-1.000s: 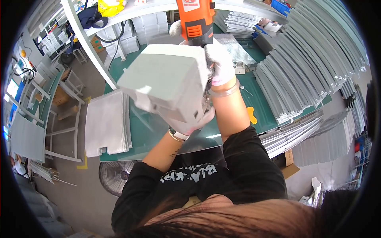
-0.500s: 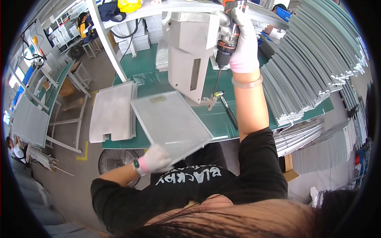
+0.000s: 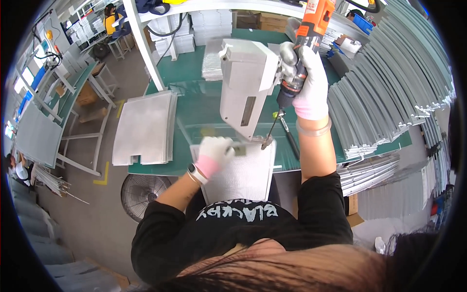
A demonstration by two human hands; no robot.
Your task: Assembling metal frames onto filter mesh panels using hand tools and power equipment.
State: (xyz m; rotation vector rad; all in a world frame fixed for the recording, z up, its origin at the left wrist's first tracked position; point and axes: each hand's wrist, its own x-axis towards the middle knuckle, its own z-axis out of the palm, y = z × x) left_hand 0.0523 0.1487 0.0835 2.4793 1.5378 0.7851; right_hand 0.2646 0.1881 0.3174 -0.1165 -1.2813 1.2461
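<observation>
My right hand point(image 3: 311, 82), in a white glove, is wrapped round an orange and black power drill point(image 3: 314, 27). The drill points down, its long thin bit reaching the small metal nozzle point(image 3: 265, 141) at the foot of a grey screw feeder point(image 3: 247, 80). My left hand point(image 3: 214, 152), also gloved, is curled closed over the upper left part of a framed mesh panel point(image 3: 241, 175). What its fingers hold, if anything, is hidden. The panel slopes from the table edge down toward my lap. A hammer-like tool with a black handle point(image 3: 290, 138) lies right of the nozzle.
A stack of pale panels point(image 3: 143, 129) sits at the left of the green table point(image 3: 187, 138). Long rows of grey panels point(image 3: 394, 87) stand close to my right arm. A white post point(image 3: 142, 46) rises at the back left. A floor fan point(image 3: 141, 194) stands below the table.
My left hand has moved up from the panel's lower edge to its upper part. The panel has turned straighter and shifted down toward me. The drill remains in my right hand.
</observation>
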